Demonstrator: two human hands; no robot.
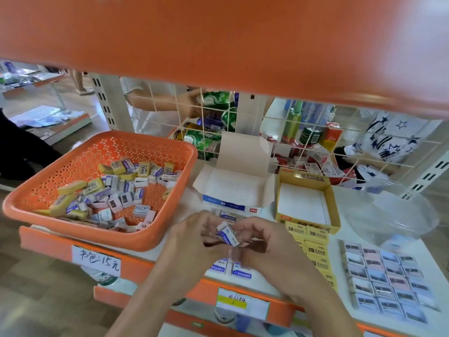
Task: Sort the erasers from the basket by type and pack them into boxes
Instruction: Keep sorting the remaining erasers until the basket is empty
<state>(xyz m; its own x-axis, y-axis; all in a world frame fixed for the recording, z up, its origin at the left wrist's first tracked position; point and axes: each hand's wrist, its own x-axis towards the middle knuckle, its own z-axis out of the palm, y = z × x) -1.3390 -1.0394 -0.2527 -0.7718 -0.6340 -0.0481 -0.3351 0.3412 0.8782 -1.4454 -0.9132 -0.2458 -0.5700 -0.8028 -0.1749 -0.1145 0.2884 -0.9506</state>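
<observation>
Pinching one blue-and-white eraser (228,235) between the curled fingers of the left hand (192,237) and the right hand (264,242), both closed on it, label turned up, probably to check the type before setting it down. Raised just above a short row of matching blue erasers (240,272) lying directly under the hands, likely staged there as one group ahead of packing. Just beyond the hands, an open white box (233,190), lid flapped back, blue-trimmed like that group and seemingly meant for it, bare inside. To the right of the hands, a yellow box (303,203), likewise bare inside, with yellow erasers (315,251) lined up in front of it. Farther right, pastel erasers (388,276) laid out in a neat grid. To the left of the hands, an orange basket (102,235) holding a mixed heap left to sort. All resting on a white shelf (267,285). Judged well into sorting, with packing not yet begun.
</observation>
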